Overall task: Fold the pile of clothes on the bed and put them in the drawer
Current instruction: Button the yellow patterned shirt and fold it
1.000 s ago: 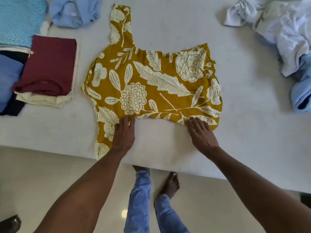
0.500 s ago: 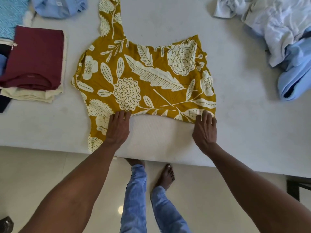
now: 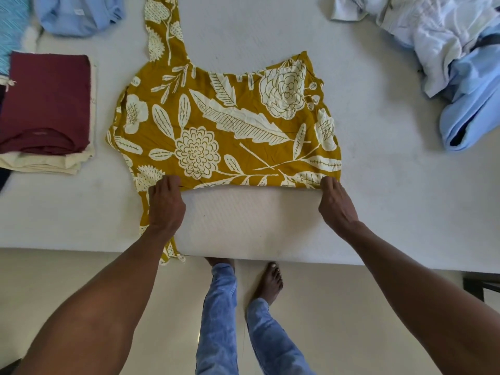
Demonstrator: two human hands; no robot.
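A person leans over a white bed (image 3: 378,185), both hands at the near folded edge of a mustard-yellow floral garment (image 3: 224,125) that lies flat in the middle of the mattress. The left hand (image 3: 165,204) sits at the edge's left end, where a strip of the same printed cloth trails under the wrist and hangs over the side of the bed; its fingertips curl onto the fabric, a grip that looks like a pinch on the fold. The right hand (image 3: 335,205) meets the edge's right corner, fingers bent down onto the cloth, its grip likewise a pinch on the hem as far as the view shows. A second strap or sleeve of the garment runs up toward the far side of the bed.

To the left, a stack of folded clothes (image 3: 46,115) lies on the mattress, a maroon piece on top of cream ones, with a teal patterned item at the frame's edge beyond it. A light blue garment (image 3: 78,14) lies bunched at the upper left. At the upper right, well apart from the floral piece, an unfolded pile of white and pale blue clothes (image 3: 446,55) lies in a heap. Below the bed's edge, blue jeans (image 3: 219,320) and bare feet stand on a pale tiled floor.
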